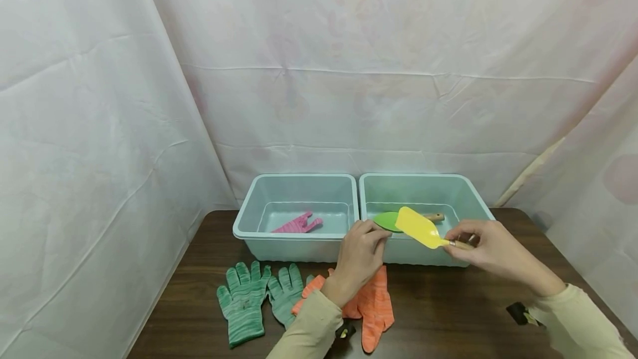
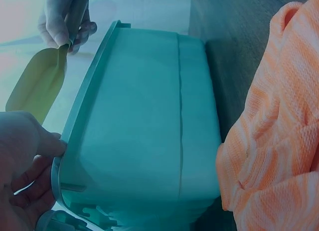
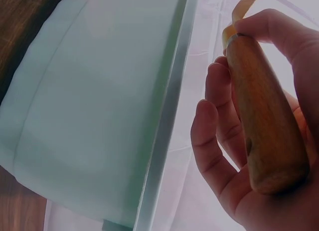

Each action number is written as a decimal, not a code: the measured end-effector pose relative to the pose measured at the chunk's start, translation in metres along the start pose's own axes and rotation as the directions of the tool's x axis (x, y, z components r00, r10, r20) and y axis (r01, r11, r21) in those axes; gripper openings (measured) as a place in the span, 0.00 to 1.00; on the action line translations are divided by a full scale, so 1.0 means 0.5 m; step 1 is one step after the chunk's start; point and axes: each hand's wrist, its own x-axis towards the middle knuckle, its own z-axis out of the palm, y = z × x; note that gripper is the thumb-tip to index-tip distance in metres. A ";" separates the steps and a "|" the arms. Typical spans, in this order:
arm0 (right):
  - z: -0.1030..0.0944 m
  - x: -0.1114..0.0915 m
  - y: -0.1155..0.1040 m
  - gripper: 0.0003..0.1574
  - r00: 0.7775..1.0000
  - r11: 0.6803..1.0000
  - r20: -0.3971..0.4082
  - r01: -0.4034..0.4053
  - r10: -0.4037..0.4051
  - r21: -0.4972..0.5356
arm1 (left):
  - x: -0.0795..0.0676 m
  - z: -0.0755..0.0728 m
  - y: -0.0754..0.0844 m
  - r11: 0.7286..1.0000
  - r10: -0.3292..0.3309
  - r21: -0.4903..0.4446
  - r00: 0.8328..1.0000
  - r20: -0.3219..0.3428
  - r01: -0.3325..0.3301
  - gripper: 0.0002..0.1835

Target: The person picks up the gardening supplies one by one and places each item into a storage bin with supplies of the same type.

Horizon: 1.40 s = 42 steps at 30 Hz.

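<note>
Yellow trowel (image 1: 416, 227) in the right hand (image 1: 490, 245) partly hides the green trowel (image 1: 386, 221).

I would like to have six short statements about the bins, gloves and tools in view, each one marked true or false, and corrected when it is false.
1. The right hand holds the yellow scoop by its wooden handle. True.
2. Green gloves and orange gloves lie on the table. True.
3. The left hand grips one of the orange gloves. False: it grips the right bin by the rim.
4. The green-bladed tool lies in the right bin. True.
5. The pink glove lies on the table. False: it lies in the left bin.
6. The two bins are stacked. False: they stand side by side.
</note>
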 end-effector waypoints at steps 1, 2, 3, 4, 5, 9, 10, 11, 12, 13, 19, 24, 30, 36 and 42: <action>-0.001 0.003 -0.001 0.13 1.000 1.000 0.005 0.004 -0.004 0.003 | 0.000 0.000 0.000 1.000 -0.001 -0.002 1.000 -0.001 0.001 0.07; -0.002 0.006 -0.001 0.12 1.000 1.000 0.009 0.002 -0.002 0.006 | 0.000 0.000 0.000 1.000 -0.001 -0.006 1.000 -0.003 0.001 0.07; -0.004 0.009 -0.001 0.11 1.000 1.000 0.019 -0.002 0.002 0.007 | 0.000 0.001 -0.001 1.000 0.000 -0.009 1.000 -0.005 0.000 0.07; -0.006 0.012 -0.001 0.10 1.000 1.000 0.025 -0.019 0.018 0.013 | -0.001 0.001 -0.001 1.000 0.000 -0.014 1.000 -0.006 0.000 0.07; -0.007 0.014 -0.001 0.09 0.999 0.999 0.035 -0.031 0.030 0.011 | -0.001 0.001 -0.001 1.000 0.002 -0.016 1.000 -0.009 -0.002 0.07; -0.016 0.025 0.001 0.06 0.994 0.996 0.065 -0.086 0.086 0.000 | -0.003 0.002 0.000 1.000 0.006 -0.012 1.000 -0.014 -0.006 0.07; -0.019 0.028 0.001 0.06 0.994 0.996 0.063 -0.093 0.093 -0.005 | -0.003 0.002 0.000 1.000 0.005 -0.011 1.000 -0.013 -0.005 0.07; -0.022 0.030 0.001 0.06 0.994 0.996 0.061 -0.092 0.092 -0.012 | -0.003 0.002 0.000 1.000 0.004 -0.009 1.000 -0.012 -0.004 0.07; -0.024 0.032 0.001 0.06 0.994 0.996 0.057 -0.093 0.094 -0.017 | -0.003 0.001 0.001 1.000 0.002 -0.009 1.000 -0.010 -0.002 0.07; -0.027 0.034 0.001 0.06 0.994 0.995 0.053 -0.093 0.094 -0.019 | -0.004 0.001 0.001 1.000 0.000 -0.008 1.000 -0.008 0.000 0.07; -0.042 0.046 -0.001 0.04 0.990 0.993 0.078 -0.117 0.117 -0.009 | -0.003 0.000 0.001 1.000 -0.002 -0.005 1.000 -0.012 0.002 0.07; -0.053 0.054 0.001 0.03 0.983 0.989 0.101 -0.150 0.151 -0.016 | -0.005 0.002 -0.001 1.000 0.004 -0.010 1.000 -0.017 -0.004 0.07; -0.064 0.065 0.000 0.02 0.986 0.991 0.101 -0.134 0.136 -0.028 | -0.005 0.003 -0.002 1.000 0.009 -0.001 1.000 -0.023 -0.009 0.07; -0.063 0.078 0.001 0.04 0.984 0.991 0.110 -0.137 0.137 -0.007 | -0.004 0.002 -0.004 1.000 0.011 0.002 1.000 -0.026 -0.011 0.07; -0.065 0.088 0.005 0.06 0.987 0.993 0.112 -0.119 0.118 0.004 | -0.001 -0.001 0.000 1.000 -0.001 -0.009 1.000 -0.004 0.001 0.07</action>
